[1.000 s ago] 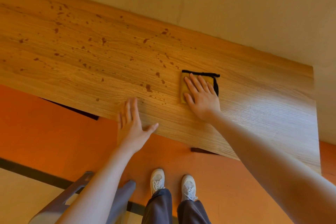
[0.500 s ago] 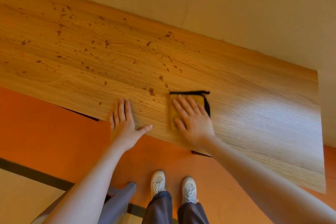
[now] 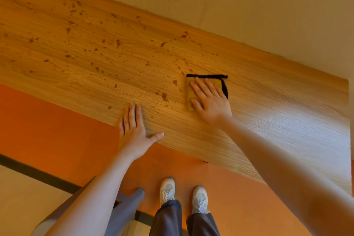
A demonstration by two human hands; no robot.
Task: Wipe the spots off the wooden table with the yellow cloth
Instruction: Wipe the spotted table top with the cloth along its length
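Observation:
The wooden table (image 3: 277, 120) runs from upper left to lower right. Several dark brown spots (image 3: 118, 43) cover its left and middle parts. The right part shows bare grain with a bright sheen. The folded yellow cloth (image 3: 189, 92) with a black edge lies flat on the table just right of the nearest spots. My right hand (image 3: 210, 99) presses flat on the cloth with straight, spread fingers. My left hand (image 3: 134, 128) rests flat on the table's near edge, fingers straight, thumb out to the right.
A beige wall (image 3: 268, 5) runs behind the table's far edge. Below the near edge is orange floor (image 3: 57, 130) with a dark stripe. A grey chair (image 3: 124, 207) stands at bottom left, beside my white shoes (image 3: 167, 189) and grey trousers.
My right hand slid the cloth toward me and to the left, then away from me again. My left hand stayed flat at the table's near edge.

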